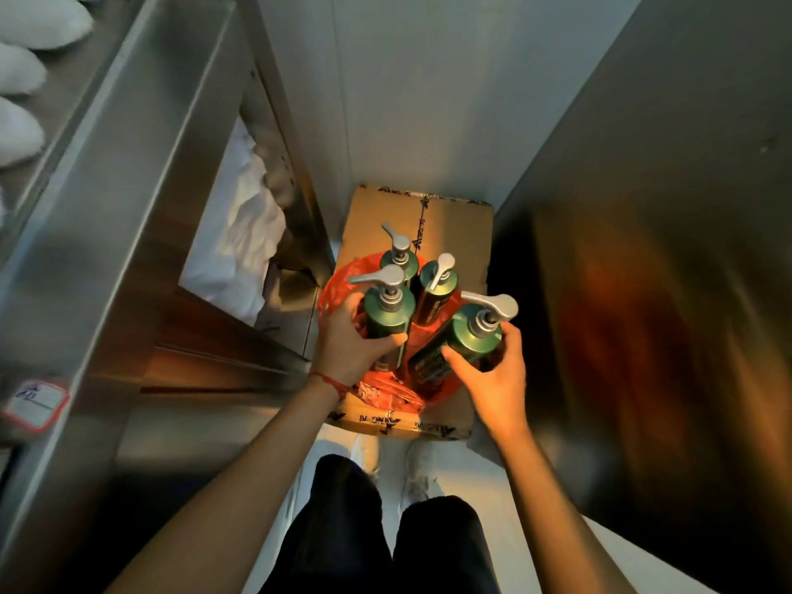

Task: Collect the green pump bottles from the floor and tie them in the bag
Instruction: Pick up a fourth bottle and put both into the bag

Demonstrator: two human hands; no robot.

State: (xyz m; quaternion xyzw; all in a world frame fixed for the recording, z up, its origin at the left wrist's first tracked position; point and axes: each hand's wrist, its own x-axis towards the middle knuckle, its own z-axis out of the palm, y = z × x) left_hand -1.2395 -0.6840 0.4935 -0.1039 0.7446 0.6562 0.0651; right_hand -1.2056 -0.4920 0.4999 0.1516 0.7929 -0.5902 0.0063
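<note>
Several green pump bottles with silver pump heads stand in an open red plastic bag (338, 285) on top of a cardboard box (450, 233). My left hand (347, 340) grips the near-left bottle (388, 312) by its body. My right hand (499, 373) holds a tilted bottle (467, 340) at the bag's right side, its pump pointing right. Two more bottles, one at the back (400, 257) and one in the middle (437, 289), stand in the bag behind them. The bag's mouth is open and its lower part is hidden by my hands.
A steel shelf unit (141, 173) with white bundles fills the left side. A dark metal panel (643, 293) closes off the right. A pale wall stands behind the box. My legs and white shoes (411, 469) are on the narrow floor strip right before the box.
</note>
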